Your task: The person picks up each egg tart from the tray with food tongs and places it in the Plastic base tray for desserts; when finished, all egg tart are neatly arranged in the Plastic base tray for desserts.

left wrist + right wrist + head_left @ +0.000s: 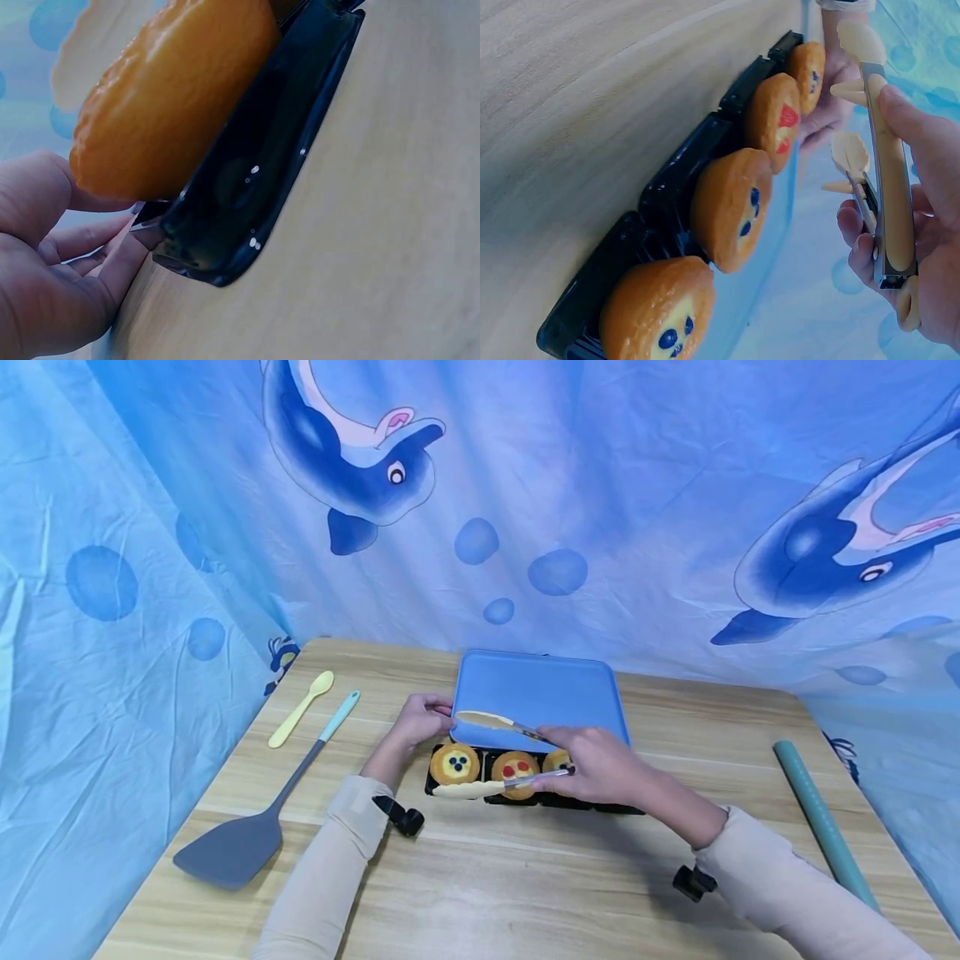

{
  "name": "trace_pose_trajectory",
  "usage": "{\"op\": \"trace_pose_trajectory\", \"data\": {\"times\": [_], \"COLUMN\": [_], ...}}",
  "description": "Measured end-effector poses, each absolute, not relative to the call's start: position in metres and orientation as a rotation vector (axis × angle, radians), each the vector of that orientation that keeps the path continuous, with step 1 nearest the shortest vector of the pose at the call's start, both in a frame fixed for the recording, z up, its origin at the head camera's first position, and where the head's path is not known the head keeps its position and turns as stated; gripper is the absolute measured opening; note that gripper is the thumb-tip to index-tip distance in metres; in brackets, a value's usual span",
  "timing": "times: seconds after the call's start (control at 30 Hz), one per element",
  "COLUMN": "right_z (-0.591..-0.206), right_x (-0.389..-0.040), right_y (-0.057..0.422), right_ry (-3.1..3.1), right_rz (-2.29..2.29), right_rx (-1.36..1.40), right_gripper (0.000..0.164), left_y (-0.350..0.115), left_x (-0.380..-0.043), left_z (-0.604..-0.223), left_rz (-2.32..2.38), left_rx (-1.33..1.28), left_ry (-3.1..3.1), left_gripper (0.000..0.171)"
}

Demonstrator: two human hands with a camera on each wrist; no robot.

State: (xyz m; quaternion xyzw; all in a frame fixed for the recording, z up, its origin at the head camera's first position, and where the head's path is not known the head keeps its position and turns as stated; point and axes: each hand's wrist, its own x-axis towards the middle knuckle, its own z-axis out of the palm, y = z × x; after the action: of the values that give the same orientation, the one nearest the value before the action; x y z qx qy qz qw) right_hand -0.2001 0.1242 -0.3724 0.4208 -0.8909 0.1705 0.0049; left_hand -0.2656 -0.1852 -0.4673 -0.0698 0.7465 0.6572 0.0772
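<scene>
My right hand (596, 764) grips a pair of tongs (892, 172) with cream-coloured tips spread apart. The tongs reach left above a row of tarts; in the head view my hand hides the right end. My left hand (422, 720) is at the near left corner of a blue tray (540, 689), its thumb and fingers at the rim, fingertips partly hidden. Along the tray's near edge runs a black segmented container (247, 165). In it sit several tarts, including a blueberry-topped tart (456, 765) at the left end and a red-topped tart (772, 124) beside it.
On the left of the wooden table (480, 885) lie a pale yellow spoon (302, 710) and a grey spatula (240, 847) with a mint handle. A green cylinder (821, 818) lies along the right side. A blue dolphin-print curtain (637, 485) hangs behind the table.
</scene>
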Motion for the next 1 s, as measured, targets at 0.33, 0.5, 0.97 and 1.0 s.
{"op": "trace_pose_trajectory", "data": {"times": [0.33, 0.5, 0.97, 1.0], "right_z": [-0.368, -0.367, -0.408, -0.414], "right_x": [-0.201, -0.206, -0.226, -0.228], "right_y": [0.177, 0.220, 0.304, 0.307], "right_ry": [-2.821, -2.828, -2.823, -2.824], "right_rz": [0.741, 0.814, 0.766, 0.744], "right_rx": [0.997, 0.736, 0.242, 0.219], "right_gripper": [0.081, 0.078, 0.078, 0.077], "left_y": [-0.184, -0.183, -0.182, -0.182], "left_x": [-0.263, -0.262, -0.264, -0.264], "left_z": [-0.465, -0.462, -0.465, -0.465], "left_rz": [1.973, 1.965, 1.985, 1.983], "left_rx": [-0.250, -0.240, -0.280, -0.280], "left_ry": [2.207, 2.217, 2.179, 2.179], "left_gripper": [0.046, 0.046, 0.047, 0.047]}}
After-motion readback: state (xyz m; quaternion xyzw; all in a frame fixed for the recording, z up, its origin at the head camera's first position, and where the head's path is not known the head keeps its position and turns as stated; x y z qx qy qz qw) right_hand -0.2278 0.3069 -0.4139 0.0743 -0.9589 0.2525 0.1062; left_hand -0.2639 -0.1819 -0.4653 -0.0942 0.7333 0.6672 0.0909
